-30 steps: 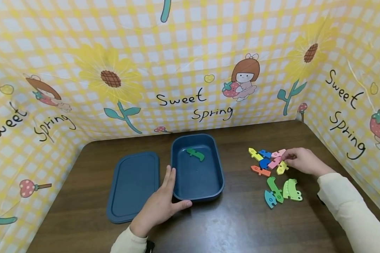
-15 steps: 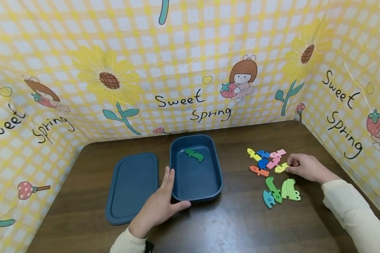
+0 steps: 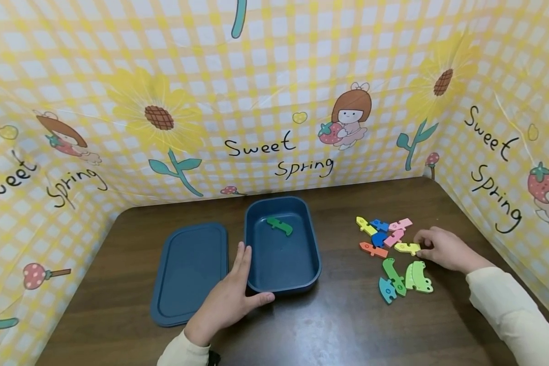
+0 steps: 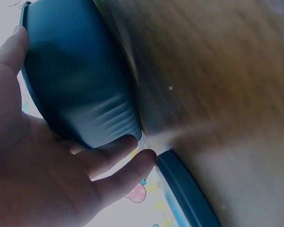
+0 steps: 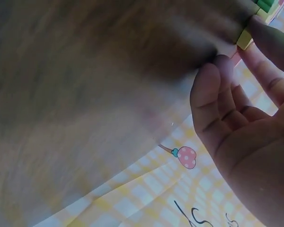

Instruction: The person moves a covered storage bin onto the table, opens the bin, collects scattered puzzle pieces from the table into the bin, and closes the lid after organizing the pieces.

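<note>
My left hand (image 3: 224,305) lies with straight fingers along the left side and near corner of a dark blue box (image 3: 317,254). In the left wrist view the thumb reaches the box's rim and the fingers extend by its wall. Inside the box lies a green notched puzzle piece (image 3: 280,226). At the right, my right hand (image 3: 448,249) pinches the end of a light yellow puzzle piece (image 3: 406,248) between thumb and index finger, low over the table. The right wrist view shows the yellow edge (image 5: 244,39) at those fingertips, the other fingers curled.
Left of the box lies its blue lid (image 3: 189,274). Beside the right hand are pink (image 3: 395,238), orange (image 3: 373,249), blue (image 3: 378,239) and yellow (image 3: 366,226) pieces. Nearer are a green piece (image 3: 393,277), a teal one (image 3: 387,291) and light green ones (image 3: 418,277). Patterned cloth (image 3: 256,101) surrounds the table.
The right hand has moved slightly nearer, and the light yellow piece has turned from slanted to nearly level across the view. The left hand keeps its place at the box.
</note>
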Demonstrator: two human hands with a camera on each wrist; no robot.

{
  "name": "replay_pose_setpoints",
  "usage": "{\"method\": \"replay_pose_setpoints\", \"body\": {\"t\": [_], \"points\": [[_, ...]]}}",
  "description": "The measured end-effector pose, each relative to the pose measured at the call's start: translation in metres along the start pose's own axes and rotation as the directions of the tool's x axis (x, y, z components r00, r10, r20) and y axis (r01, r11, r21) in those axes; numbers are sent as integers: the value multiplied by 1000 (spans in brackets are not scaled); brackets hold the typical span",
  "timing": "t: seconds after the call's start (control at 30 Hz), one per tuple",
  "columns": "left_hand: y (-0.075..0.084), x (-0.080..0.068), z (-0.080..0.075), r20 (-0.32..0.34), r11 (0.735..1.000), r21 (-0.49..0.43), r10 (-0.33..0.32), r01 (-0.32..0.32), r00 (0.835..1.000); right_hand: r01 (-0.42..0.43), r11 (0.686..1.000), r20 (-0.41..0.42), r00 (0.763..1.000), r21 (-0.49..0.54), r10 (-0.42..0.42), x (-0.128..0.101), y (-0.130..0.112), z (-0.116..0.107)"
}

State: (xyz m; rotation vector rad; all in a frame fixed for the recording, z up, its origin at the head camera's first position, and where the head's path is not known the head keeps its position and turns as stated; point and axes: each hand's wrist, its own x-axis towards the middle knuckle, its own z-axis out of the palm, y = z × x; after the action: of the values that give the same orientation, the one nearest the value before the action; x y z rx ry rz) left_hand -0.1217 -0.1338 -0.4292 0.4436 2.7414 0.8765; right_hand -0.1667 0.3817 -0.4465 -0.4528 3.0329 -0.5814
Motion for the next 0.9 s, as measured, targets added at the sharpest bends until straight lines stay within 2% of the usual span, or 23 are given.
{"method": "replay_pose_setpoints", "body": {"t": [0.27,0.53,0.9], "points": [[0,-1,0,0,1000,-6,1,-1,1000,-2,1000,-2,1000,-7,2,-4,-4,-1],[0,0,0,-12,1000,3,7,-7,1000,-33,999,-23,999,39,34,-7,-11,-11],[-1,-1,0,-8,1000,5,1,0,1000,-8,998,-41,999,66,11,3,-29,-13]]}}
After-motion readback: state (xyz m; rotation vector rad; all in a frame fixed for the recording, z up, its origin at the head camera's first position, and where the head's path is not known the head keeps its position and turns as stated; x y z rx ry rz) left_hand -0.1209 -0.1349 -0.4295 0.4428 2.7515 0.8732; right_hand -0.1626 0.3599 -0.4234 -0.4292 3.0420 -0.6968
